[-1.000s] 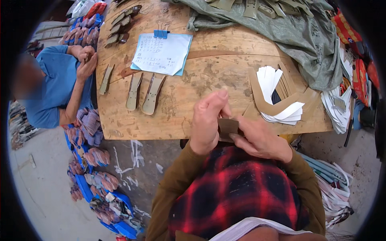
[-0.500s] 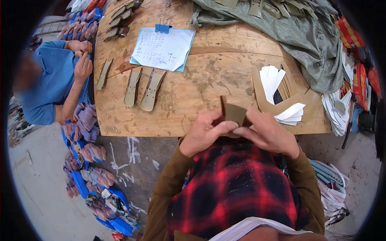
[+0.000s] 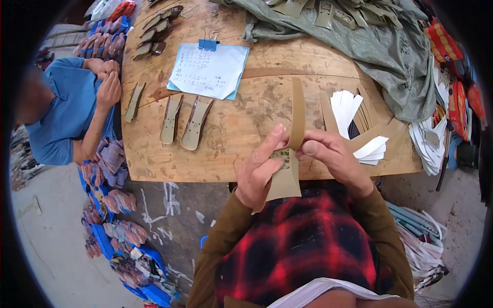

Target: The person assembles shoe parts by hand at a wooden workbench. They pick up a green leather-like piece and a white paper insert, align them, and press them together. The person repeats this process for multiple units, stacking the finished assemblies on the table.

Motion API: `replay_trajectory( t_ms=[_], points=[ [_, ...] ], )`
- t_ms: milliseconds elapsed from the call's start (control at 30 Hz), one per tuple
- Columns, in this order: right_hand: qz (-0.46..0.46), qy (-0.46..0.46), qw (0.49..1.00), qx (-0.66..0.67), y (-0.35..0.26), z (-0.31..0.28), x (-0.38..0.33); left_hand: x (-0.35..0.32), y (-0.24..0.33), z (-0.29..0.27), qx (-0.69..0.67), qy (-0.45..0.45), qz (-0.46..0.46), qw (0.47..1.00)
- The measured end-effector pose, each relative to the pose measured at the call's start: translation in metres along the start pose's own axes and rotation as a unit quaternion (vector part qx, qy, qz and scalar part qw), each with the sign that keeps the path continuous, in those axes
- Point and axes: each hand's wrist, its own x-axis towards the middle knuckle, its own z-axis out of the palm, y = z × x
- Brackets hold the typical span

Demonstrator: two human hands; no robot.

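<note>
- Gripping a tan, flat insole-shaped leather piece (image 3: 284,177) is the left hand (image 3: 259,172), its fingers (image 3: 271,143) clenched around the piece's left edge just above the person's red-and-black plaid lap.
- Pinching a narrow tan leather strap (image 3: 297,110) is the right hand (image 3: 334,156); its fingers are closing on the strap's lower end, where the strap is meeting the top of the insole piece.
- Rising from that pinch, the strap is standing upright over the front edge of the rounded plywood table (image 3: 169,164).
- Lying on the table to the left, well apart from both hands, are two tan sole pieces (image 3: 184,120) side by side.
- Resting further back is a sheet of white paper on a blue backing held by a blue binder clip (image 3: 208,69).
- Sitting just right of the right hand is a stack of white cut cards (image 3: 345,108).
- Covering the table's far right portion is a crumpled grey-green cloth (image 3: 380,46).
- Working at the table's left side is another person in a blue shirt (image 3: 67,115), hands raised together.
</note>
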Motion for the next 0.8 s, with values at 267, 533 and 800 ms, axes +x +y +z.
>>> replay_trajectory(
  t_ms=[267,533,800],
  points=[
    [-0.032,0.094,0.995,-0.025,0.010,0.013,0.000,-0.002,-0.004,0.007,0.050,0.009,0.047,0.998],
    [-0.142,0.178,0.957,-0.181,0.015,0.022,-0.003,-0.004,-0.018,0.024,0.104,0.026,0.037,0.994],
    [-0.099,0.201,0.967,-0.120,0.008,0.027,-0.010,-0.008,-0.019,0.036,0.110,0.031,-0.005,0.993]
  ],
)
